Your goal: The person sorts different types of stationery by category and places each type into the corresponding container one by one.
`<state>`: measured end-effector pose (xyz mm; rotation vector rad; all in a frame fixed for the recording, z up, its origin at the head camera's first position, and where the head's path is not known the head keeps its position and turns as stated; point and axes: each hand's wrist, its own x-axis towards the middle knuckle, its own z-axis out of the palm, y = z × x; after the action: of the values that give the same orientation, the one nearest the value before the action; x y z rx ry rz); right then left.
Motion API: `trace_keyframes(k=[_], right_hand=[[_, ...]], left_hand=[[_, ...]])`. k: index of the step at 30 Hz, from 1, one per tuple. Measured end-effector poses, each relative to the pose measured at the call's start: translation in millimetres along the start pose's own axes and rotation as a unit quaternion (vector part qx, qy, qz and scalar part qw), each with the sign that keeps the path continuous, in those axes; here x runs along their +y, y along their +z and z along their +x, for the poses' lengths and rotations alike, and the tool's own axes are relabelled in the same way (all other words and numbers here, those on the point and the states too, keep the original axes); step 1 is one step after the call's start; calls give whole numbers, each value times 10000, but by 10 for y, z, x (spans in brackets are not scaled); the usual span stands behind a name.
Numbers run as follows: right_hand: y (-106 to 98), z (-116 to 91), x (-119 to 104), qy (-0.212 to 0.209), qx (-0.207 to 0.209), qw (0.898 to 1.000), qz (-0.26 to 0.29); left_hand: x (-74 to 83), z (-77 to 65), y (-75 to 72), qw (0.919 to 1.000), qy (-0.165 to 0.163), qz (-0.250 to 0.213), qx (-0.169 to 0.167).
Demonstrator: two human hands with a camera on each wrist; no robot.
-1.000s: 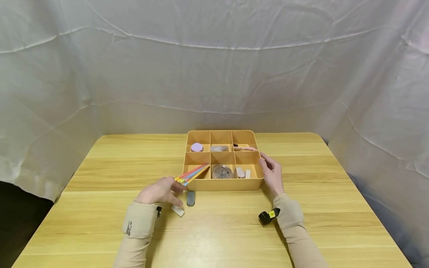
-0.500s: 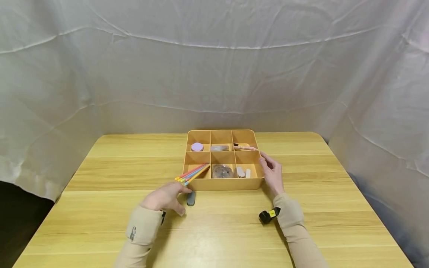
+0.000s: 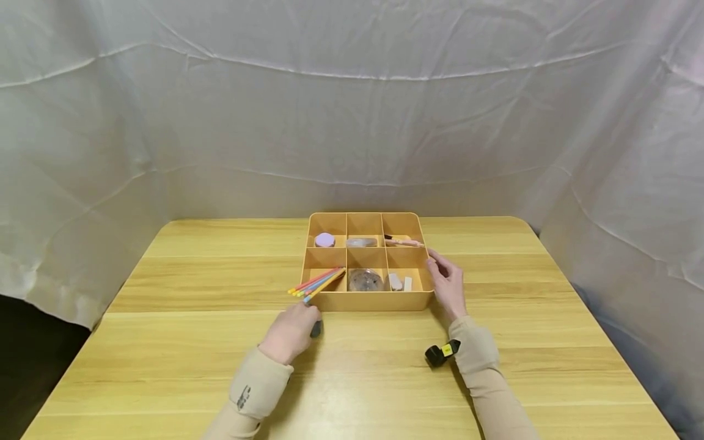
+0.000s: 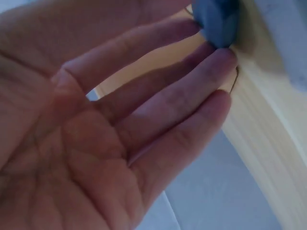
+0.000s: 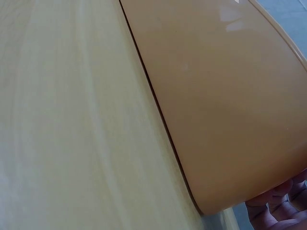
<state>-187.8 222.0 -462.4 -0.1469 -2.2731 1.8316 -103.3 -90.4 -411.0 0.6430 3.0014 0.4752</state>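
In the head view my left hand point(image 3: 291, 332) is at a dark grey-blue oblong block point(image 3: 316, 329) on the table, its end showing past the fingers. The left wrist view has the block point(image 4: 218, 21) pinched at the fingertips, with a pale, blurred block-like thing point(image 4: 288, 38) beside it. My right hand point(image 3: 448, 286) holds the right side of an orange-yellow divided organizer box point(image 3: 368, 302). Its curled fingers point(image 5: 283, 203) show at the box's outer corner in the right wrist view. Several colored pencils point(image 3: 318, 285) lean out of the front left compartment.
Inside the box are a round lilac lid point(image 3: 324, 239), a translucent oblong item point(image 3: 361, 242), pink and dark stick-like items point(image 3: 404, 242), a clear round container point(image 3: 365, 280) and two pale blocks point(image 3: 396, 282). Grey-white drapes point(image 3: 352, 134) surround the wood table point(image 3: 192, 263).
My left hand has moved right onto the dark block, and its fingers have closed in around it. The white block seen earlier is now hidden in the head view. My right hand stays put.
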Motion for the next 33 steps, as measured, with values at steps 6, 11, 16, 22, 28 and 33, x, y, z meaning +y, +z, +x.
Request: trace_keyframes(k=[6, 11, 16, 22, 28, 33], right_hand=[[-19, -5, 11, 74, -56, 10000, 10], [-30, -6, 25, 158, -79, 9998, -18], [-35, -5, 30, 138, -91, 9999, -25], [-41, -14, 24, 132, -59, 9999, -23], [-23, -12, 17, 124, -48, 9999, -46], [4, -3, 17, 75, 15, 10000, 57]], left_hand=[[30, 4, 137, 9943, 490, 602, 733], [58, 22, 228, 9847, 609, 1105, 1197], [49, 30, 232, 9874, 485, 966, 1155], [37, 18, 222, 9891, 447, 766, 1171], [18, 2, 197, 9902, 289, 768, 1132], [21, -8, 160, 9914, 192, 783, 1027]])
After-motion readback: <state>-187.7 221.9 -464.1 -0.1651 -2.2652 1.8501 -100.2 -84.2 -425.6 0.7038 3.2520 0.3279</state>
